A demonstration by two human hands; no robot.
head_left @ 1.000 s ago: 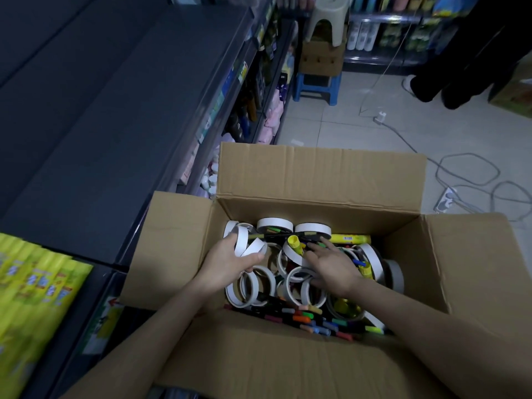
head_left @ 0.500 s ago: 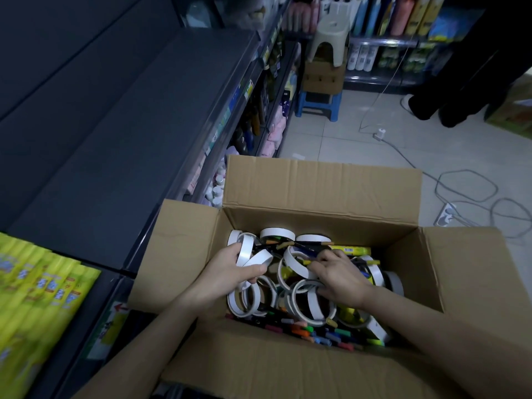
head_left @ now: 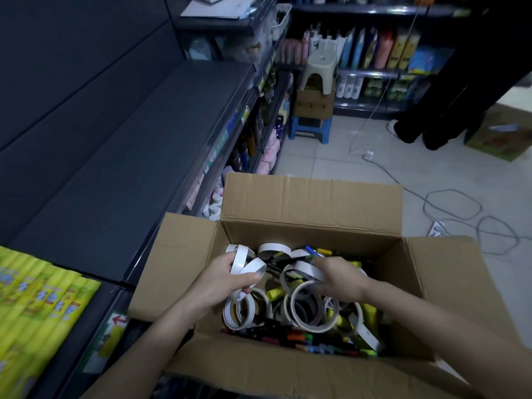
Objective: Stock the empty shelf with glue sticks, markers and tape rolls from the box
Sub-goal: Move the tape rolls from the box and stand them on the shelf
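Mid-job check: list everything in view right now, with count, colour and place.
box: one, brown cardboard, open, in front of the person
tape rolls: many, white, heaped in the box
markers: many, mixed colours, along the box's near wall
glue sticks: several, yellow, among the rolls
shelf: one, dark grey, left of the box
packs: many, yellow-green, lower left
pale stool: one, beige, aisle end
blue stool: one, below it
bottles: many, mixed colours, far shelves
left hand: grips tape rolls
right hand: grips a tape roll
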